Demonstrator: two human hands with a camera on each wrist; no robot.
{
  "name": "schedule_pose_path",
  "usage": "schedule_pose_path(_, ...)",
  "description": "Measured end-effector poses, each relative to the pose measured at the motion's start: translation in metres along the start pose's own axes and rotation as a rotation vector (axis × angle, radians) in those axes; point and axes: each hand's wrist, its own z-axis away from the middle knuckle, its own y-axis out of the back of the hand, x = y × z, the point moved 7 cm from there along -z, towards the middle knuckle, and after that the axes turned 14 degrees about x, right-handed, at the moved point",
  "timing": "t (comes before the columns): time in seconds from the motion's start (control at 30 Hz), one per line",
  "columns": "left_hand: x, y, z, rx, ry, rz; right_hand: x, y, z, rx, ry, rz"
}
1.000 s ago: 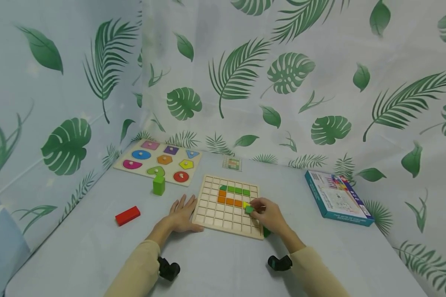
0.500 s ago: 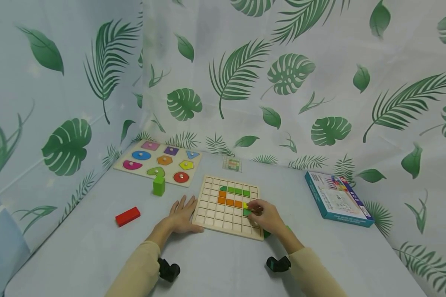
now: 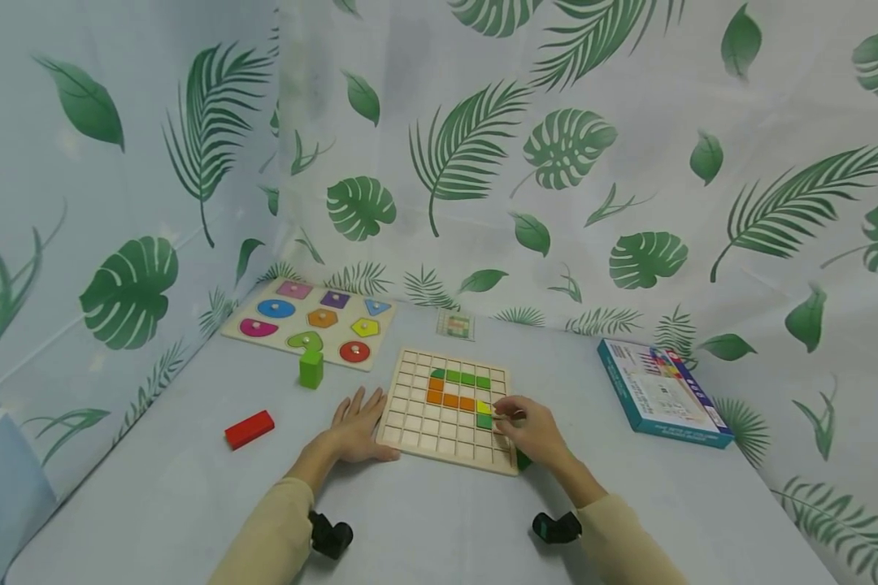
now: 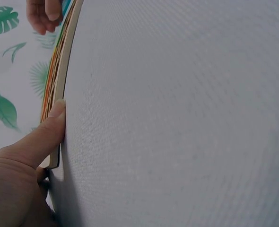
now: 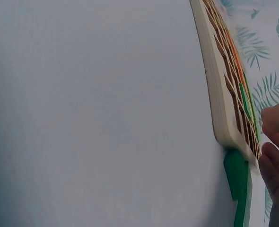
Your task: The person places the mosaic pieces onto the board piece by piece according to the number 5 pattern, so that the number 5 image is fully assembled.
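A wooden grid board [image 3: 424, 443] lies on the table with orange tiles [image 3: 450, 400], light green tiles [image 3: 468, 379], a yellow tile [image 3: 483, 407] and a green tile [image 3: 484, 422] in its cells. My left hand [image 3: 357, 429] rests beside the board's left edge with fingers spread; in the left wrist view its thumb [image 4: 52, 124] touches the board's side. At the board's right side, my right hand [image 3: 534, 431] hovers with bent fingers close to the yellow and green tiles. Thumb and fingers stand apart in the right wrist view, with nothing visible between them.
Dark green blocks [image 5: 236, 175] sit by the board's near right corner. Left of the board are a red block [image 3: 249, 430], an upright green block [image 3: 310, 370] and a knobbed shape puzzle [image 3: 263, 333]. A pattern card [image 3: 456, 325] lies behind; a box [image 3: 662, 394] lies right.
The green tile that my right hand was pinching now lies in a cell in front of the yellow tile. That hand has drawn slightly right, off the tile. My left hand stays in place.
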Motion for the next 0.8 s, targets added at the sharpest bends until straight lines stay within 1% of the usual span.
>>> schedule_pose_path(0.17,0.000,-0.002,-0.002,0.006,-0.004,-0.005,0.011,0.017,0.002,0.047,-0.032,0.016)
schedule_pose_path(0.27,-0.001,-0.002,-0.002,0.006,0.002,-0.020,0.017,0.025,0.003,0.051,-0.041,0.027)
schedule_pose_path(0.5,0.000,0.002,0.000,0.002,-0.002,0.006,0.032,0.038,0.010,0.049,-0.082,0.071)
schedule_pose_path(0.8,-0.001,0.000,-0.001,0.006,-0.018,-0.007,0.037,0.054,0.009,0.040,-0.055,0.101)
